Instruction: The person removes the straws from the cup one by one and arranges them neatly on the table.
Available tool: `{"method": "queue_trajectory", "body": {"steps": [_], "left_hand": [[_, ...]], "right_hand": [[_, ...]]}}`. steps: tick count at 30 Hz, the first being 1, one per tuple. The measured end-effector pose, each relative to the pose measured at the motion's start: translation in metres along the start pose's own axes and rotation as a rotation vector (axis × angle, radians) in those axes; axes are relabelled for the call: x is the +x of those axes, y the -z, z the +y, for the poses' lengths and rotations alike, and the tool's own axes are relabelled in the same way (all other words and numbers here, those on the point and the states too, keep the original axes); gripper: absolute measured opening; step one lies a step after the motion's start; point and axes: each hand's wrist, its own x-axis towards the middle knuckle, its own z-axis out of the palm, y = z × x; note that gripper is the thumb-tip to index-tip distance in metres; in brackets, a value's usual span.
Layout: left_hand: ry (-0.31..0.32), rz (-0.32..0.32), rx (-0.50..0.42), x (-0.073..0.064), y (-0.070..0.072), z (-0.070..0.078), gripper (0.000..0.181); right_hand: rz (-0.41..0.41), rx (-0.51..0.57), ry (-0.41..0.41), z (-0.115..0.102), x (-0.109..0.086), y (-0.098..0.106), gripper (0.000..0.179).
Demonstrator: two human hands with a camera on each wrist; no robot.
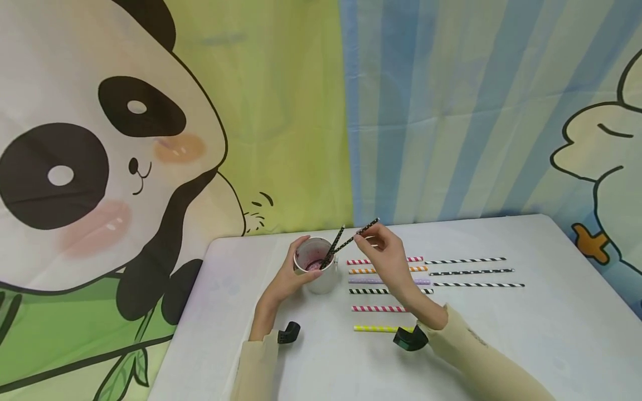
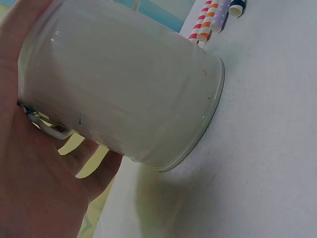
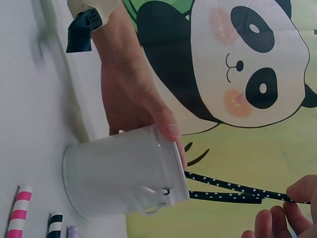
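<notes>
My left hand [image 1: 288,278] holds a small white pail [image 1: 322,284] by its side, fingers and thumb spread round the wall near the rim. In the left wrist view the pail [image 2: 124,84] fills much of the frame. Between thumb and fingertips, my right hand [image 1: 387,260] pinches a black paper straw with white dots [image 3: 223,183], whose lower end is inside the pail's mouth. A second black dotted straw [image 1: 337,238] leans in the pail, crossing the first one. Pinkish marks show on the pail's inner wall.
Several paper straws lie in rows right of the pail: an orange striped straw [image 1: 358,271], a purple dotted straw [image 1: 361,281], a yellow striped straw [image 1: 376,328] and others. Farther right lie three black-and-white straws, including a striped one [image 1: 478,285]. A cartoon-print cloth [image 1: 281,111] hangs behind the table.
</notes>
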Motion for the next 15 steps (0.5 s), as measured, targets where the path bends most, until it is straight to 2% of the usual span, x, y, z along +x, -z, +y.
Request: {"method": "queue_trajectory", "body": {"steps": [8, 15], "left_hand": [[0.003, -0.005, 0.010, 0.000, 0.000, 0.001, 0.092], [0.007, -0.006, 0.007, -0.001, 0.001, -0.001, 0.092]], "right_hand": [[0.017, 0.009, -0.016, -0.010, -0.006, 0.013, 0.023], [0.029, 0.007, 0.015, -0.020, -0.011, 0.028, 0.024]]}}
